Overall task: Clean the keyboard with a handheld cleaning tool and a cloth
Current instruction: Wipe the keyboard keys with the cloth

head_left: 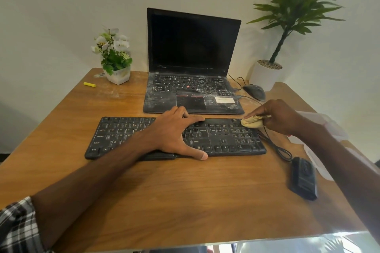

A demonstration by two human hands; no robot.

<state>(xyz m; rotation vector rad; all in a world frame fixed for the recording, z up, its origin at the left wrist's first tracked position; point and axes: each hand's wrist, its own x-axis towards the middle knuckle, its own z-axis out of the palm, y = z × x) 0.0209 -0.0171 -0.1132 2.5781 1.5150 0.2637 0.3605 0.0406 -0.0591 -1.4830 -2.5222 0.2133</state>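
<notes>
Wiping step, I reckon: right hand (277,117) pinching bunched cloth (251,122) on keyboard (226,139) far-right corner. Left hand (174,131) spread flat mid-keyboard, gripping nothing (just bracing). Next I'd want cloth dragged leftward along rows.

i'm at a small office desk: a wooden table (185,201) against a plain wall, with an open laptop (193,61), a separate keyboard (226,139), a mouse (254,92) and potted plants (115,55).
</notes>
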